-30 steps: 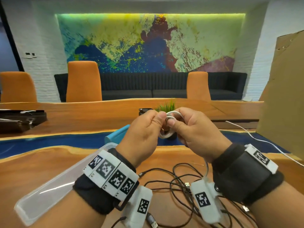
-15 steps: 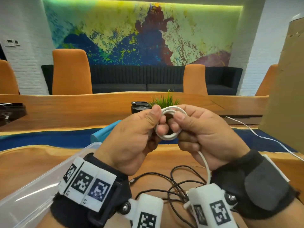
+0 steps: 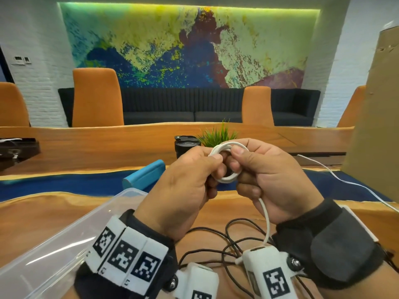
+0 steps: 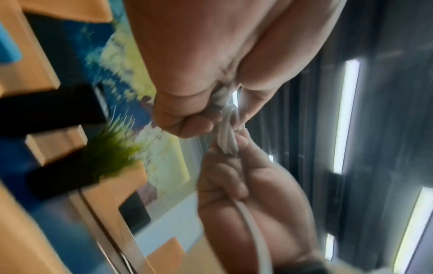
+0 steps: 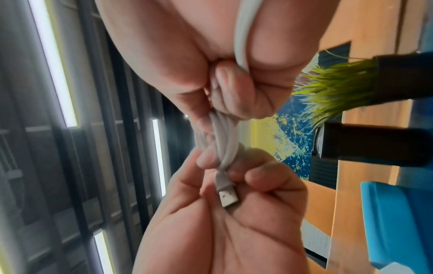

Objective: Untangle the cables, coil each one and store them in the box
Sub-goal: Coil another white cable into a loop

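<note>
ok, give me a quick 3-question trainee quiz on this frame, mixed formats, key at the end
1. True or false: the white cable is wound into a small coil held between the left hand and the right hand.
2. Multiple choice: where are the black cables? A) coiled in the clear plastic box B) lying loose on the wooden table, beneath the wrists C) hanging from the right hand.
3. Fill in: the right wrist view shows a metal ___ plug at the coil's end, over the left palm.

Key: 1 true; 2 B; 3 USB
</note>
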`<state>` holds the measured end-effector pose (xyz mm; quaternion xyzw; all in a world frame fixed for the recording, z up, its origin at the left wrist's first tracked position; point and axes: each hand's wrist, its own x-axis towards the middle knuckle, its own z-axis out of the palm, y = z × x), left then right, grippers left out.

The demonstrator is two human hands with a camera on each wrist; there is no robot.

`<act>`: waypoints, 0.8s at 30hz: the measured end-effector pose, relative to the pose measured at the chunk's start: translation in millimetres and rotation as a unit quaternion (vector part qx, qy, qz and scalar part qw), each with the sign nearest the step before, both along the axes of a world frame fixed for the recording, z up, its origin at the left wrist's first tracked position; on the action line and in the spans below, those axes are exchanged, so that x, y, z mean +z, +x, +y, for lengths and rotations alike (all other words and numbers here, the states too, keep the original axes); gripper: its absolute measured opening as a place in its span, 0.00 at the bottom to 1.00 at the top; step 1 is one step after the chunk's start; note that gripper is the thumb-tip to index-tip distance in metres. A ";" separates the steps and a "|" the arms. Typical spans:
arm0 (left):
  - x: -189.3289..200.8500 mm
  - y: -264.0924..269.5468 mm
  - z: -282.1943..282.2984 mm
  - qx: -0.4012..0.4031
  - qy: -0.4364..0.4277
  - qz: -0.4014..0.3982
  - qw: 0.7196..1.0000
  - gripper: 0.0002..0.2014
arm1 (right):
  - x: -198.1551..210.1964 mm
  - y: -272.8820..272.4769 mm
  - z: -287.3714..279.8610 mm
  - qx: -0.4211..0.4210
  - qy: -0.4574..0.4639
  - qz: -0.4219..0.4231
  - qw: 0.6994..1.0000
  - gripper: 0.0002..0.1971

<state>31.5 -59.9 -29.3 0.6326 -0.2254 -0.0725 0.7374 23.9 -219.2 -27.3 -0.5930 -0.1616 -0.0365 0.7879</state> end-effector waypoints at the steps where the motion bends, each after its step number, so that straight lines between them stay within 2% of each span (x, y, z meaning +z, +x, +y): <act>1: -1.2 0.7 -0.1 0.024 0.021 -0.023 0.999 0.12 | -0.5 -0.4 1.4 -0.014 -0.005 -0.002 1.000 0.16; 5: -4.7 2.5 2.9 0.113 0.104 -0.175 0.972 0.11 | -1.0 -3.6 4.9 -0.043 -0.025 -0.030 0.998 0.13; 7: -5.5 1.6 2.9 0.150 0.105 -0.223 0.958 0.09 | 0.2 -4.7 4.8 -0.055 -0.036 -0.039 0.997 0.13; 10: -5.8 1.4 2.6 0.187 0.086 -0.239 0.949 0.08 | 1.4 -5.2 4.2 -0.052 -0.024 -0.035 0.998 0.13; 14: -1.8 5.3 9.8 0.173 0.079 -0.227 0.955 0.07 | 2.3 -6.2 4.9 -0.012 -0.011 -0.041 0.999 0.17; 16: 3.0 9.3 19.1 0.175 0.084 -0.224 0.955 0.08 | 3.1 -7.0 3.4 -0.002 -0.042 -0.041 0.998 0.19; 18: 9.1 13.4 30.7 0.187 0.096 -0.223 0.952 0.08 | 3.9 -7.8 0.6 -0.040 -0.116 -0.037 0.992 0.15; 20: 14.3 17.6 42.2 0.215 0.107 -0.230 0.943 0.09 | 3.7 -7.6 -3.2 -0.124 -0.238 -0.059 0.961 0.10; 22: 17.9 21.9 53.2 0.250 0.104 -0.235 0.934 0.09 | 0.1 -3.7 -8.1 -0.193 -0.370 -0.096 0.904 0.10; 24: 20.0 25.1 61.1 0.271 0.098 -0.235 0.928 0.09 | -4.5 1.5 -11.0 -0.231 -0.458 -0.115 0.851 0.10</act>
